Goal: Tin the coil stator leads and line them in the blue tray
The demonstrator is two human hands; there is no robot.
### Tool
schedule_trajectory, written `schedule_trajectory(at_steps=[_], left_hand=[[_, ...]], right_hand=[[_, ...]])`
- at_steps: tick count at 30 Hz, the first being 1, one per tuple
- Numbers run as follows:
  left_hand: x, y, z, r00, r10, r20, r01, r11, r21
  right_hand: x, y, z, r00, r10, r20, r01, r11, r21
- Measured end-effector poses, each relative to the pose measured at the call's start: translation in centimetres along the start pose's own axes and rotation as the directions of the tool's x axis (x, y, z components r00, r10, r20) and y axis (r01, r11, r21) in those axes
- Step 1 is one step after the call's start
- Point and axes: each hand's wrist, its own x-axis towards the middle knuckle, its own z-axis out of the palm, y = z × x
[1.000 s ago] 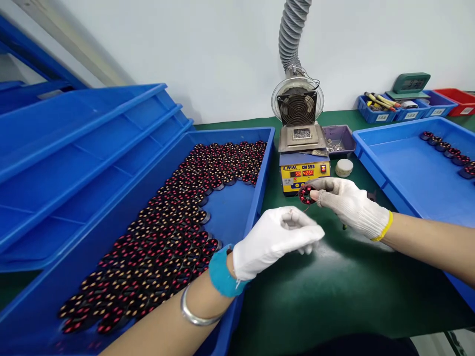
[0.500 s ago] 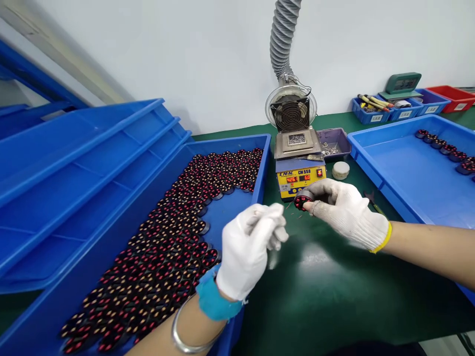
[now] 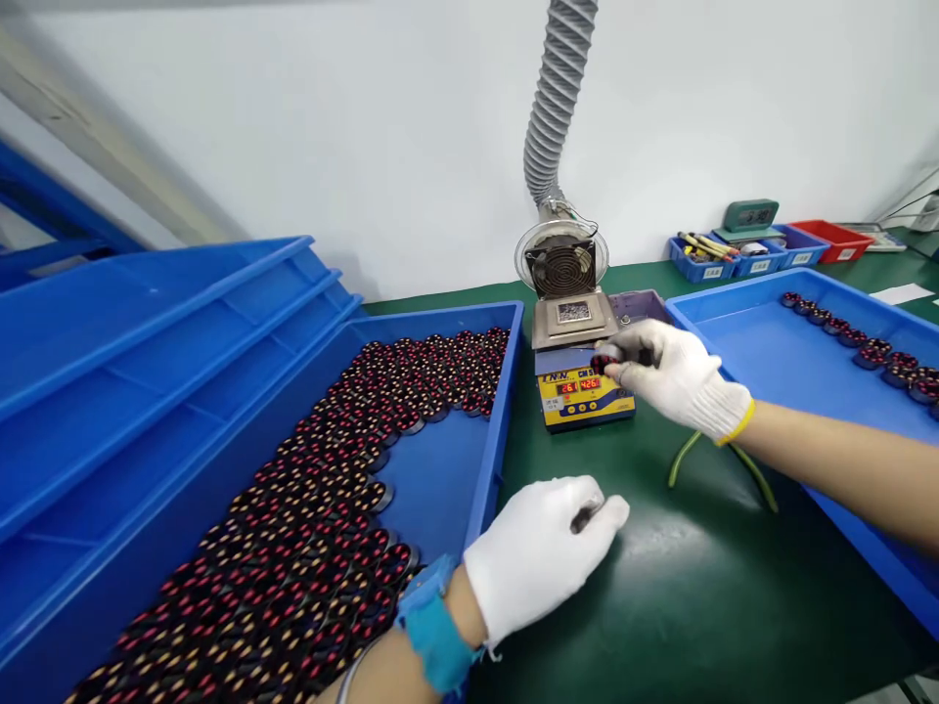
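Note:
My right hand (image 3: 671, 374), in a white knit glove, grips a small round black-and-red coil part (image 3: 603, 363) just above the front of the solder pot (image 3: 579, 376), a yellow-and-blue unit with red digits. My left hand (image 3: 539, 552), in a white glove with a blue wrist strap, rests low on the green mat (image 3: 660, 606) beside the left tray's wall, its fingers curled together around something small and dark. The big blue tray (image 3: 495, 460) on the left holds several rows of the same coil parts (image 3: 330, 518).
A fume fan (image 3: 561, 264) on a grey ribbed hose stands behind the solder pot. A second blue tray (image 3: 778, 362) at right holds a row of coils. Tilted blue trays (image 3: 147, 332) are stacked at far left. Green tweezers (image 3: 715, 460) lie under my right forearm. Small bins (image 3: 740, 256) line the back.
My right hand lifted the coil from the mat up to the solder pot's top. My left hand dropped toward me onto the mat. The camera view tilted down and left.

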Motion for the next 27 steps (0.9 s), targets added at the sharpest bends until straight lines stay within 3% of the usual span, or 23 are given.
schedule_trajectory(at_steps=[4,7,10,18,22,27], left_hand=[[0.8,-1.0,0.5,0.983,-0.075,0.167,0.067,0.996,0.053],[1.1,-1.6,0.4,0.974,-0.118,0.194,0.115,0.993,0.025],[1.1,-2.0,0.3,0.972,-0.132,0.196,0.138,0.99,-0.017],[0.9,-2.8,1.0,0.988,-0.078,0.136,0.095,0.988,-0.123],[0.8,-3.0,1.2,0.992,-0.073,0.102,0.088,0.985,-0.151],[0.8,-3.0,1.1,0.983,-0.107,0.148,0.126,0.984,-0.125]], right_hand=[[6.4,1.0,-0.2,0.996,-0.037,-0.082,0.01,0.952,-0.307],[10.3,1.5,0.5,0.997,-0.043,-0.063,0.005,0.866,-0.5],[12.6,1.7,1.5,0.999,-0.041,0.0,0.032,0.776,-0.629],[13.4,1.4,3.2,0.982,-0.013,0.187,0.157,0.601,-0.784],[13.3,1.7,3.6,0.978,0.001,0.211,0.172,0.573,-0.801],[13.1,1.8,3.9,0.974,0.027,0.225,0.169,0.577,-0.799]])
